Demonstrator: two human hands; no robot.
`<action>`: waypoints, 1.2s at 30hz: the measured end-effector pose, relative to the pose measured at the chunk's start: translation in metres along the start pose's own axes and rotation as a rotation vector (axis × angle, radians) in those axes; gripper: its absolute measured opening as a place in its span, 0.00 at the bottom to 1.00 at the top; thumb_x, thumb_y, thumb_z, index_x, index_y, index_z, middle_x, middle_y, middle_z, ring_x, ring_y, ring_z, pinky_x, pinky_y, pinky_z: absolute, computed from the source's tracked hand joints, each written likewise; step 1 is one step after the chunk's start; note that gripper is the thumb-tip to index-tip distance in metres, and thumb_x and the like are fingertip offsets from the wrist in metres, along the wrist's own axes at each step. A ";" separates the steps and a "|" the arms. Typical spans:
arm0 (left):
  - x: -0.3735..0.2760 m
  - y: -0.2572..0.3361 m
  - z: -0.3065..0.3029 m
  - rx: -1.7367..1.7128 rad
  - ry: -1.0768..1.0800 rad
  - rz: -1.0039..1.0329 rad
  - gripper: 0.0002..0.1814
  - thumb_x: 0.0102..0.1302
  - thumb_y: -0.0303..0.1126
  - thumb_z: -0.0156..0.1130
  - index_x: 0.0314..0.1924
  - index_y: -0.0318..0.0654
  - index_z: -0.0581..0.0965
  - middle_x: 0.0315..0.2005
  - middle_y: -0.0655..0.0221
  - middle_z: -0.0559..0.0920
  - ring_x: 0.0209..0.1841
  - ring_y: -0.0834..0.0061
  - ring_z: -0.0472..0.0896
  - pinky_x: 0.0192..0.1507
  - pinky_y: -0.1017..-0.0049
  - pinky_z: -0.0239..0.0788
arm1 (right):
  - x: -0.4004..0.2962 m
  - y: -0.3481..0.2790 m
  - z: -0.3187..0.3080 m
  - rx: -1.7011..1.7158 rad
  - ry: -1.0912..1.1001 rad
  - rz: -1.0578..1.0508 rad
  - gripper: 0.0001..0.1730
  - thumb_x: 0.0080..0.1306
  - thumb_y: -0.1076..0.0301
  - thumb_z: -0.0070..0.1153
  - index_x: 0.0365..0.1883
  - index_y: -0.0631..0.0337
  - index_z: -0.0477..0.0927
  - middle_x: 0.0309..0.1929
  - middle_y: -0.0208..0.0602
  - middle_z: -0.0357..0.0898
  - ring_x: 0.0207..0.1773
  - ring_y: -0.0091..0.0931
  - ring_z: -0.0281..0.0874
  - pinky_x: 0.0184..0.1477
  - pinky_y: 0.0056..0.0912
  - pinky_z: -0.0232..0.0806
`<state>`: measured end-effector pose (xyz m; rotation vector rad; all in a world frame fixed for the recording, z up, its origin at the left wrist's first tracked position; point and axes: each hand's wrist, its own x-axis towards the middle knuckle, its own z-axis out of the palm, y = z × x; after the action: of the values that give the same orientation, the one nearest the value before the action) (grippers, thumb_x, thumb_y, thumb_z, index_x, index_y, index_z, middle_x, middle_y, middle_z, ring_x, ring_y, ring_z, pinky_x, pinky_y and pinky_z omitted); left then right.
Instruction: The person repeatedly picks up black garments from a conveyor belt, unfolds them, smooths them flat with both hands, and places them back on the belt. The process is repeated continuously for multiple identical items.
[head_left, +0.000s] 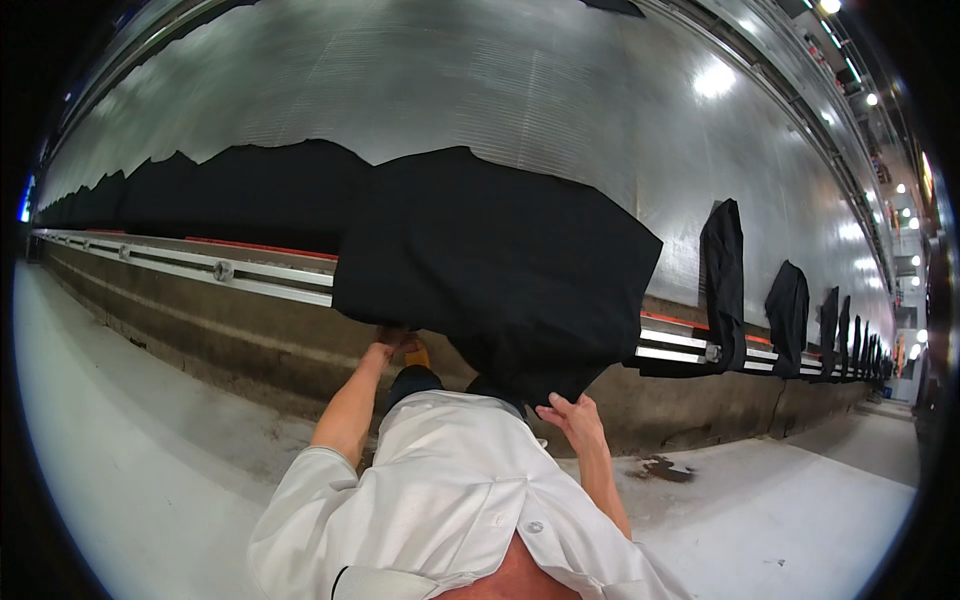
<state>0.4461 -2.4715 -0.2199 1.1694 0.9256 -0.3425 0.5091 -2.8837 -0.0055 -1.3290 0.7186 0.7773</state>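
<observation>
A wide piece of black cloth (495, 247) lies over the edge of a large shiny metal surface (420, 67) and hangs down in front of me. At its lower right corner, my right hand (581, 424) pinches the hem between thumb and fingers. My left hand (391, 341) is at the lower left hem, in shade and partly hidden beneath the cloth, so its grip does not show. Close by that hand is a small yellow-orange object (417, 356), too obscured to identify.
More black cloth pieces overlap along the left (255, 187). Narrow folded black cloths (724, 277) hang at intervals to the right. A double metal rail (277, 281) with round knobs (223, 271) runs along a concrete ledge (247, 337). A dark stain (664, 469) marks the pale floor (750, 517).
</observation>
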 end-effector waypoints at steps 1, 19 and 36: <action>0.000 -0.001 -0.005 -0.019 -0.064 -0.056 0.35 0.73 0.27 0.58 0.75 0.34 0.55 0.66 0.51 0.71 0.51 0.53 0.85 0.44 0.58 0.83 | -0.009 -0.008 0.000 -0.066 -0.010 -0.008 0.19 0.68 0.79 0.59 0.55 0.77 0.70 0.46 0.49 0.82 0.43 0.36 0.86 0.47 0.38 0.83; -0.153 0.236 0.056 0.984 0.313 0.894 0.23 0.74 0.38 0.60 0.62 0.29 0.76 0.48 0.49 0.82 0.52 0.48 0.80 0.63 0.59 0.69 | 0.039 -0.154 0.031 -1.195 -0.258 -0.883 0.43 0.70 0.50 0.62 0.70 0.76 0.63 0.58 0.66 0.75 0.63 0.54 0.74 0.68 0.54 0.65; -0.074 0.303 0.045 1.439 -0.344 -0.022 0.46 0.71 0.72 0.40 0.62 0.37 0.80 0.59 0.46 0.80 0.67 0.46 0.74 0.68 0.58 0.65 | 0.109 -0.179 0.110 -1.552 -0.390 -0.132 0.53 0.71 0.23 0.28 0.51 0.67 0.85 0.53 0.58 0.83 0.62 0.51 0.78 0.63 0.51 0.68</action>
<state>0.6231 -2.4095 0.0330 2.2743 0.2724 -1.3053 0.7206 -2.7789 0.0163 -2.4049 -0.4907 1.5232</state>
